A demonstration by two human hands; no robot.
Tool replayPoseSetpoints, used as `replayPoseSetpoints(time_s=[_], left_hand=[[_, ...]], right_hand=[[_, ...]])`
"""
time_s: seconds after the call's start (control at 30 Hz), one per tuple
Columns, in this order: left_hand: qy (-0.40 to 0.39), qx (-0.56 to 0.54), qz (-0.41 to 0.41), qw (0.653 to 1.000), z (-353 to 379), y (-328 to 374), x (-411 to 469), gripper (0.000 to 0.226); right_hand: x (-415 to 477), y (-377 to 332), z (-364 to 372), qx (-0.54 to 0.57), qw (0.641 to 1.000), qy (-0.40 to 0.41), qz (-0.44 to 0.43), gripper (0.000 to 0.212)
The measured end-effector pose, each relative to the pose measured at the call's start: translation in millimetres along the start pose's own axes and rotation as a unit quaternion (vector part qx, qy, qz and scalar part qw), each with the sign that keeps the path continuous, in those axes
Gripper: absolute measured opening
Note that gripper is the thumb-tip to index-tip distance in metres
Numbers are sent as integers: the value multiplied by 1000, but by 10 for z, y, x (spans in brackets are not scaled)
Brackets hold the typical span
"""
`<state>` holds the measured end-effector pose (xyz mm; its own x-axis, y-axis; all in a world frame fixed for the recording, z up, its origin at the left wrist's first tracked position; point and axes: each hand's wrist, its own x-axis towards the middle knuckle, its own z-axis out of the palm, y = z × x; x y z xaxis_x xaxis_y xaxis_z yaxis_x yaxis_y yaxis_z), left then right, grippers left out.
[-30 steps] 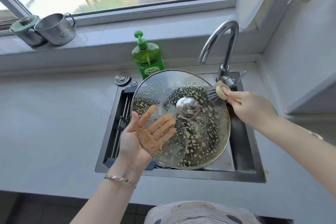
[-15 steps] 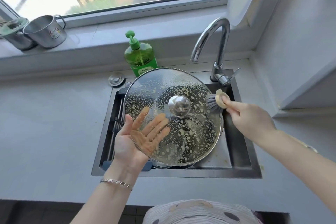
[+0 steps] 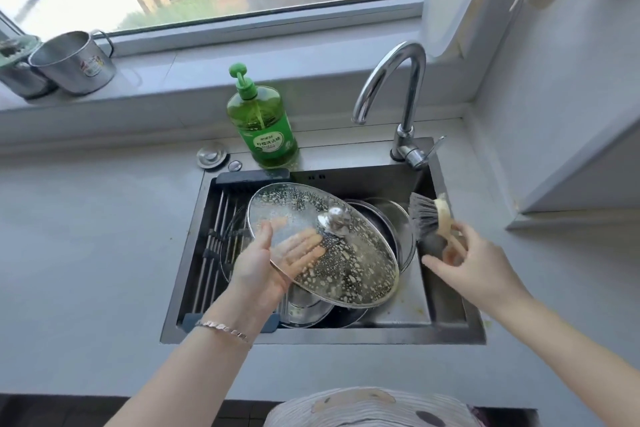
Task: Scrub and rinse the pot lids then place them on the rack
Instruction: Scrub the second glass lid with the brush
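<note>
A round glass pot lid with a metal knob and soapy foam spots is held tilted over the sink. My left hand supports it from below, palm up, with the fingers showing through the glass. My right hand grips the wooden handle of a dish brush, whose grey bristles point left, a little off the lid's right edge. More metal cookware lies under the lid in the sink. A roll-up drying rack spans the sink's left side.
A green dish soap bottle stands behind the sink. The chrome tap rises at the back right, with no water running. Two metal cups sit on the window sill at the left. A sink plug lies on the counter.
The lid has tipped flatter and dropped lower into the sink. My right hand has drawn the brush off the lid to the right.
</note>
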<state>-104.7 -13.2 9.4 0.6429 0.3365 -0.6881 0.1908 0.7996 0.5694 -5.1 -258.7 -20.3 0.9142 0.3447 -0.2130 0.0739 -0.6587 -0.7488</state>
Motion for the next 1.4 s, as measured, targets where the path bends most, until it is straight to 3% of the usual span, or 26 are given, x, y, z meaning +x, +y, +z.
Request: replayPoseSetpoints(time_s=[0.1, 0.23, 0.37, 0.43, 0.53, 0.63, 0.8, 0.9, 1.03, 1.13, 1.27, 1.4], left_hand=[[-2, 29, -21, 999, 187, -106, 50, 43], [-8, 36, -33, 999, 407, -215, 114, 38], [-9, 30, -34, 999, 569, -231, 154, 30], [-15, 15, -44, 999, 652, -189, 163, 28], [-39, 10, -90, 995, 699, -100, 229, 35], [-52, 25, -123, 991, 687, -41, 349, 36], [-54, 68, -126, 988, 772, 2, 552, 60], [-52, 100, -108, 988, 800, 20, 607, 49], [-41, 180, -129, 974, 672, 30, 644, 38], [-21, 215, -140, 966, 550, 57, 679, 32], [-14, 221, -144, 965, 432, 67, 732, 28], [-18, 225, -142, 964, 363, 44, 785, 25]], right_hand=[[-72, -173, 7, -13, 994, -67, -82, 27], [-109, -139, 171, -146, 965, -151, -159, 50], [-80, -13, 261, -157, 964, 12, -213, 28], [-18, 12, 239, -152, 941, 118, -279, 9], [147, 26, 128, -181, 893, 178, -371, 37], [304, -51, 34, -183, 873, 178, -416, 41], [494, -183, 76, -215, 908, 102, -345, 65], [585, -158, 153, -183, 941, 68, -278, 69], [740, -10, 270, -188, 967, 61, -161, 42], [859, 119, 330, -146, 982, 71, -97, 48], [959, 265, 411, -142, 989, 44, -9, 29], [1047, 441, 550, -121, 989, 29, 84, 28]])
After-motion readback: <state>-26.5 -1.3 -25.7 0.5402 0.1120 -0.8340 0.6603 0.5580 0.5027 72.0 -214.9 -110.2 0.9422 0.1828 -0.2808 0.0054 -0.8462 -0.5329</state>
